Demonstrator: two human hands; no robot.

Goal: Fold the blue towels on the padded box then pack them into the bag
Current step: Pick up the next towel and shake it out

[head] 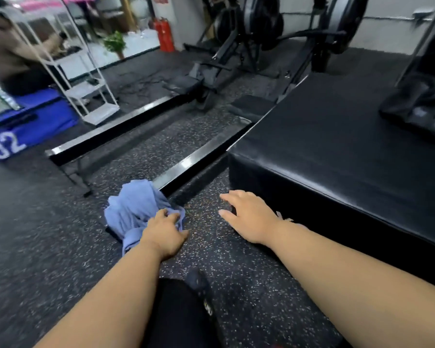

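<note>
The left hand (165,233) has its grip closed round a crumpled blue towel (138,209) lying on the speckled rubber floor (60,247), likely to lift it to the padded box (337,146). The right hand (249,217) hovers open and empty beside the box. A black bag (417,106) sits on the box's far side; rowing machines (236,46) stand beyond.

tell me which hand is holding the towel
The left hand: its fingers grip the crumpled blue towel on the floor. The right hand hangs open, holding nothing.
</note>
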